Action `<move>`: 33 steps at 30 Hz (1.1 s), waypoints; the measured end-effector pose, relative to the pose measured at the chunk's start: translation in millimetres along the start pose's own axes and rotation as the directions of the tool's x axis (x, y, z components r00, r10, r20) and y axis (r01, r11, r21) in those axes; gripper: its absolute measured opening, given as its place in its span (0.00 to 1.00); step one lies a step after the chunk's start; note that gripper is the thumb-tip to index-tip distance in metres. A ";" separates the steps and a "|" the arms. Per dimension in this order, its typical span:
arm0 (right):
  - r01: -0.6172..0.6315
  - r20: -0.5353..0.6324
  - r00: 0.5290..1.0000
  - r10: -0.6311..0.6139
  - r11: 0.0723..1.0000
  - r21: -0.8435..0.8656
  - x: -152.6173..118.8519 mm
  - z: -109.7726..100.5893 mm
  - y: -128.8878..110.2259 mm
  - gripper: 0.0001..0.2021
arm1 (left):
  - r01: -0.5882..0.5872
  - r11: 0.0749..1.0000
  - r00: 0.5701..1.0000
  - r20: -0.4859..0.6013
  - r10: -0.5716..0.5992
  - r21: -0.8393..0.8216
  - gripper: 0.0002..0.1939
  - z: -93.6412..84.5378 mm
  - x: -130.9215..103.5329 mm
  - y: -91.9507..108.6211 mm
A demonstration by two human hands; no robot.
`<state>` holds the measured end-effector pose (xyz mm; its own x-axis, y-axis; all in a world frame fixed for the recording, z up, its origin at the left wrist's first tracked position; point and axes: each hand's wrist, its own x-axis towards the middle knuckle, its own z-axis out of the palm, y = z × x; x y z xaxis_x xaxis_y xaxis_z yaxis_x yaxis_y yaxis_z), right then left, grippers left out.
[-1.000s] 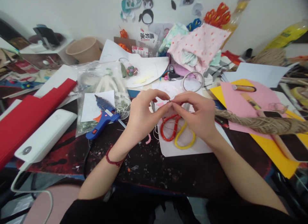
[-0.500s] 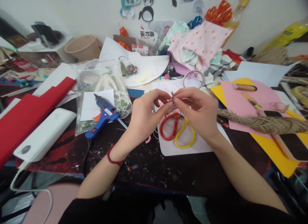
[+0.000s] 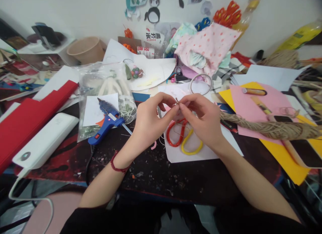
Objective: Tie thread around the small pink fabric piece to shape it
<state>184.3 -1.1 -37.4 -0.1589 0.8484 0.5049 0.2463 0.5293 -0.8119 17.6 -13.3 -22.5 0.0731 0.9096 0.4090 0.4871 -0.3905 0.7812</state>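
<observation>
The table is dark and full of craft things. On the left lie a red board and a white box. On the right lie yellow and pink paper and a bundle of rope. A blue glue gun sits near the left hand. Red and yellow loops lie on white paper under the right hand.

Both hands meet above the loops. The fingers of each hand are pinched shut on a tiny brown bit. It pokes up just a little between the fingertips. I think it is very light, thin and easy to drop. It is best held close to its end, with the tips of thumb and finger.
</observation>
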 end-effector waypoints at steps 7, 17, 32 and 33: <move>-0.021 0.009 1.000 0.021 0.998 0.060 -1.7 1.7 -1.1 0.02 | -0.042 0.998 0.995 -0.087 0.037 -0.052 0.03 2.7 -1.2 1.9; -0.157 0.045 0.988 0.151 0.969 0.192 -2.6 0.8 1.0 0.02 | -0.150 0.989 0.980 -0.132 0.151 0.018 0.02 8.2 -6.4 2.6; -0.135 0.058 0.990 0.126 0.969 0.205 0.7 -2.8 0.9 0.01 | -0.237 0.967 0.970 -0.028 0.240 0.089 0.05 5.0 -2.3 -1.0; -0.125 0.054 0.992 0.117 0.974 0.189 0.7 -2.9 1.0 0.01 | -0.249 0.961 0.967 -0.025 0.254 0.118 0.05 4.1 -2.1 -1.9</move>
<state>187.3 0.1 -37.0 -0.1803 0.9031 0.3898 0.0786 0.4083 -0.9095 20.1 -13.9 -26.7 0.1724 0.7766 0.6059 0.5530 -0.5854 0.5929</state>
